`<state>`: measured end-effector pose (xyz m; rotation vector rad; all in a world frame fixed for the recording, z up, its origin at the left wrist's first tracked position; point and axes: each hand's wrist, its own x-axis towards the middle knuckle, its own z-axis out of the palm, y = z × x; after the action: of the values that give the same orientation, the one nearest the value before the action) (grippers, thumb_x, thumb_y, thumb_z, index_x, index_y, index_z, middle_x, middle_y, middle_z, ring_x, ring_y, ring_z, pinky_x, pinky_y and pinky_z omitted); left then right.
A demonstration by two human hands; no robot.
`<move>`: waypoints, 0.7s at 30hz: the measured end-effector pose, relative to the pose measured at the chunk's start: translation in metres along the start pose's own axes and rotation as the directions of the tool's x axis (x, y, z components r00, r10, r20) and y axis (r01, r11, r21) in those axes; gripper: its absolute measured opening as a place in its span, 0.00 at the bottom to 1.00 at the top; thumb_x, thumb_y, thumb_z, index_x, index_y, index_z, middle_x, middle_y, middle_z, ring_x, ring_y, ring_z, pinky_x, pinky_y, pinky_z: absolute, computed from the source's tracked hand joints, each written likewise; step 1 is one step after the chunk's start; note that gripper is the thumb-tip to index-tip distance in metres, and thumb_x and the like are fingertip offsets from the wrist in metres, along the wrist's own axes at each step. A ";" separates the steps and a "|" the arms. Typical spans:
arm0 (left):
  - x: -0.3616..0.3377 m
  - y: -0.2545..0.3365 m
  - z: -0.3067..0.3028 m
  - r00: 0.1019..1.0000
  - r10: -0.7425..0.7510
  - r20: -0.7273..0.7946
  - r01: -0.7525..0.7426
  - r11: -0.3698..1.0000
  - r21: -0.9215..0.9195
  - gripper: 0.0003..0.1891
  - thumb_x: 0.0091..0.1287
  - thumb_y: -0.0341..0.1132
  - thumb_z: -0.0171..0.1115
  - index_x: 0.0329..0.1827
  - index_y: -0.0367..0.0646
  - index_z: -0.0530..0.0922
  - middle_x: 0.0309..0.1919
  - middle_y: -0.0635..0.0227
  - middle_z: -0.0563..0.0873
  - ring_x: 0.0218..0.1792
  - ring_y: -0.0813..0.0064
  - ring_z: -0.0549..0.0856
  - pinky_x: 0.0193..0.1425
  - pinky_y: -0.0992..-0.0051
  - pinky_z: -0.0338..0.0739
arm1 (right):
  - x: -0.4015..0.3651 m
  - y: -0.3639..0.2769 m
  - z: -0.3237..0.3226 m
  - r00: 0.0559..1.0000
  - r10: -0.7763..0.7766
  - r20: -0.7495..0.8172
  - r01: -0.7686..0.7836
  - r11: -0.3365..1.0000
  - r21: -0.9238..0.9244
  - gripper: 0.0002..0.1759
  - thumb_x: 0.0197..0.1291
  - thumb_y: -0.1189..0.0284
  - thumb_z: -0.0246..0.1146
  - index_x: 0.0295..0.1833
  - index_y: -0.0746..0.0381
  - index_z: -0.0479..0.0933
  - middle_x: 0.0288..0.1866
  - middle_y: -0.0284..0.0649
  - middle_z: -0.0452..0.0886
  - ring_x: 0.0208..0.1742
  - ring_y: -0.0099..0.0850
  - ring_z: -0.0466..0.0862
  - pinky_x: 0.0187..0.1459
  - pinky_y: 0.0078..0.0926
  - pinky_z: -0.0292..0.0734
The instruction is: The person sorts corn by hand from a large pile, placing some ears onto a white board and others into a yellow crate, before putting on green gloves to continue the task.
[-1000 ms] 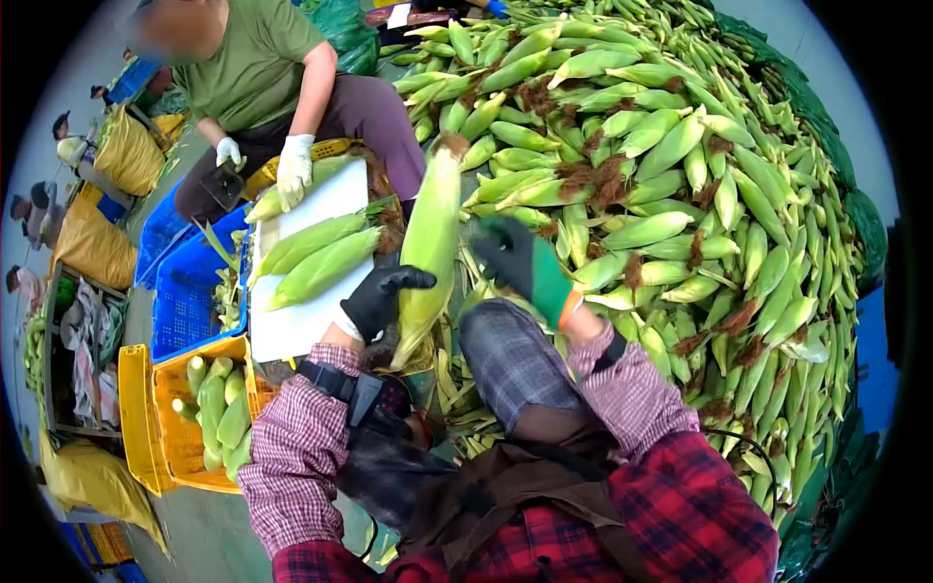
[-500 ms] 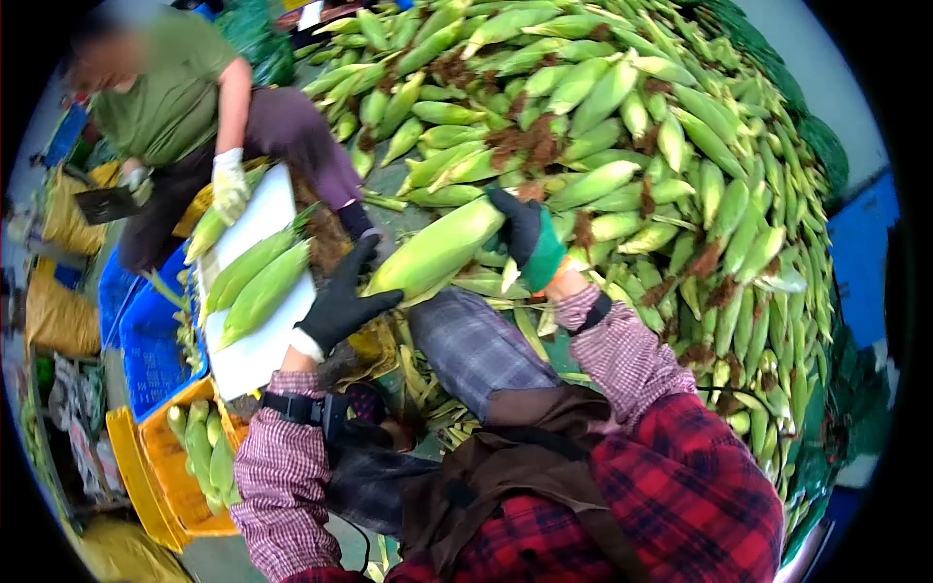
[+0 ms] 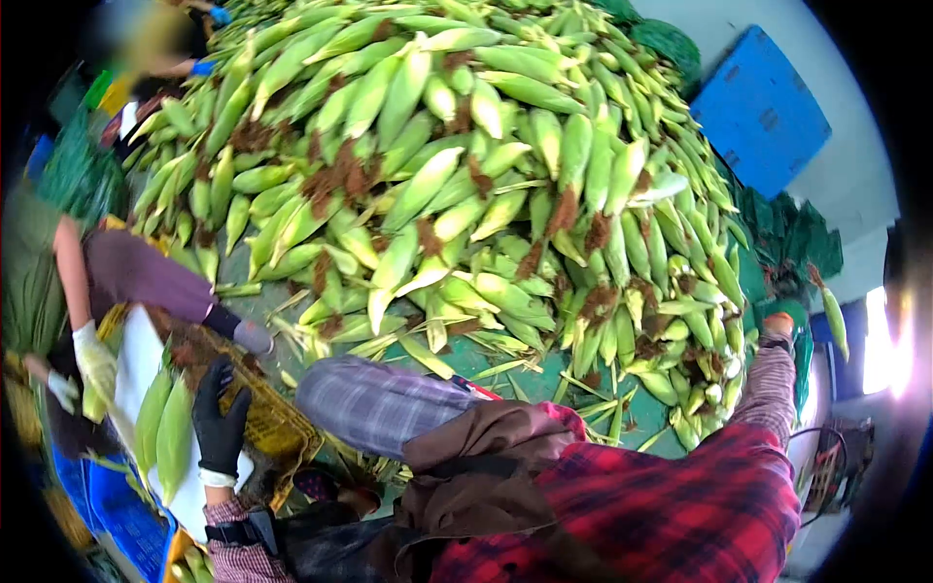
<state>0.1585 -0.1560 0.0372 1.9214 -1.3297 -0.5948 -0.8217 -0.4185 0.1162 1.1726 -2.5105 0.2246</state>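
Note:
My left hand (image 3: 222,423), in a black glove with a white cuff, is beside a white board (image 3: 146,340). Its fingers are apart, with nothing in them. Two green ears of corn (image 3: 175,442) lie on the board just left of it. Far to the right, my right arm is stretched out; the right hand (image 3: 779,325) shows mostly its orange cuff, and its fingers are hidden. Beyond that hand an ear of corn (image 3: 834,324) with brown silk at its top appears in mid-air, apart from the hand.
A large heap of unhusked corn (image 3: 408,185) fills the space ahead. At left a co-worker's gloved hand (image 3: 94,364) is by the board. Blue crate (image 3: 121,515) stands lower left. A blue panel (image 3: 763,112) leans on the back wall. Husks litter the green floor (image 3: 486,364).
The ear that was between my two hands is no longer there. My right arm has swung far out to the right. The view has turned right, and an ear appears in the air there.

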 end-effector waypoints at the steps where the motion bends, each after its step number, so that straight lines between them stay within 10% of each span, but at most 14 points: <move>1: 0.002 -0.008 0.003 1.000 -0.023 0.002 0.023 0.999 -0.024 0.32 0.65 0.25 0.72 0.75 0.40 0.75 0.68 0.58 0.83 0.66 0.62 0.83 0.72 0.64 0.76 | -0.003 0.001 0.011 1.000 -0.027 0.009 0.027 0.996 -0.081 0.20 0.69 0.64 0.61 0.63 0.57 0.82 0.49 0.41 0.87 0.46 0.39 0.86 0.45 0.39 0.83; 6: 0.019 -0.009 0.028 0.985 0.171 0.025 -0.173 0.974 0.143 0.32 0.64 0.28 0.72 0.73 0.39 0.76 0.67 0.55 0.83 0.68 0.58 0.81 0.76 0.61 0.72 | -0.033 -0.126 0.116 0.906 -0.398 0.144 0.414 0.905 -0.098 0.20 0.67 0.65 0.61 0.64 0.55 0.82 0.56 0.43 0.87 0.54 0.42 0.88 0.51 0.41 0.84; 7: 0.021 -0.003 0.034 0.982 0.187 0.034 -0.190 0.966 0.176 0.32 0.64 0.28 0.72 0.73 0.39 0.76 0.67 0.55 0.83 0.68 0.57 0.81 0.76 0.61 0.72 | -0.028 -0.163 0.154 0.836 -0.323 0.444 -0.042 0.769 0.638 0.18 0.71 0.58 0.60 0.59 0.54 0.81 0.43 0.40 0.85 0.41 0.41 0.86 0.42 0.46 0.84; 8: 0.022 0.004 0.039 0.979 0.201 0.042 -0.206 0.956 0.207 0.32 0.64 0.28 0.72 0.73 0.40 0.76 0.67 0.54 0.83 0.68 0.56 0.81 0.76 0.61 0.72 | -0.024 -0.198 0.190 0.683 -0.215 0.698 -0.678 0.171 0.715 0.19 0.75 0.50 0.59 0.53 0.54 0.80 0.31 0.38 0.82 0.29 0.40 0.85 0.33 0.51 0.84; 9: 0.022 0.013 0.040 0.964 0.256 0.069 -0.265 0.930 0.254 0.32 0.63 0.27 0.72 0.73 0.40 0.76 0.67 0.53 0.83 0.67 0.52 0.81 0.75 0.59 0.72 | -0.051 -0.236 0.171 0.823 -0.252 0.509 -0.374 0.434 0.820 0.24 0.70 0.49 0.63 0.55 0.58 0.79 0.37 0.44 0.84 0.35 0.43 0.86 0.38 0.51 0.84; 11: 0.023 0.013 0.043 0.961 0.266 0.073 -0.276 0.910 0.310 0.32 0.63 0.27 0.72 0.73 0.41 0.76 0.66 0.52 0.83 0.67 0.51 0.81 0.74 0.58 0.73 | -0.111 -0.317 0.121 0.959 -0.281 0.040 0.250 0.902 0.351 0.37 0.59 0.46 0.73 0.58 0.67 0.77 0.49 0.55 0.87 0.46 0.50 0.88 0.48 0.49 0.84; 12: 0.022 0.012 0.044 0.960 0.270 0.079 -0.280 0.898 0.339 0.32 0.63 0.27 0.72 0.73 0.41 0.76 0.66 0.52 0.83 0.67 0.50 0.81 0.74 0.58 0.73 | -0.135 -0.335 0.066 0.940 -0.271 0.207 0.196 0.927 0.320 0.35 0.58 0.48 0.74 0.60 0.64 0.80 0.58 0.54 0.85 0.56 0.53 0.87 0.57 0.46 0.82; 17: 0.016 0.010 0.038 0.953 0.285 0.107 -0.304 0.882 0.359 0.34 0.62 0.28 0.72 0.74 0.42 0.75 0.66 0.51 0.82 0.67 0.48 0.80 0.74 0.56 0.73 | -0.122 -0.342 0.115 0.866 -0.491 0.099 0.488 0.871 0.054 0.19 0.61 0.57 0.70 0.48 0.62 0.87 0.51 0.53 0.88 0.50 0.48 0.90 0.49 0.42 0.85; 20: 0.012 0.014 0.026 0.949 0.297 0.103 -0.313 0.869 0.384 0.34 0.62 0.27 0.71 0.75 0.42 0.74 0.67 0.50 0.81 0.68 0.47 0.79 0.74 0.55 0.72 | -0.121 -0.334 0.112 0.838 -0.544 0.048 0.535 0.836 0.123 0.14 0.64 0.63 0.67 0.45 0.62 0.88 0.46 0.54 0.89 0.47 0.51 0.91 0.47 0.44 0.86; 21: 0.011 0.014 0.023 0.943 0.321 0.087 -0.328 0.856 0.398 0.34 0.63 0.27 0.71 0.75 0.42 0.74 0.68 0.50 0.81 0.68 0.47 0.79 0.74 0.55 0.72 | -0.117 -0.329 0.109 0.917 -0.394 0.055 0.343 0.854 0.392 0.14 0.66 0.65 0.64 0.44 0.64 0.88 0.43 0.57 0.88 0.45 0.51 0.91 0.46 0.48 0.86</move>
<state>0.1377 -0.1760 0.0330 1.9398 -1.8578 -0.1688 -0.5282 -0.5788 -0.0318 1.8538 -2.3464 0.5591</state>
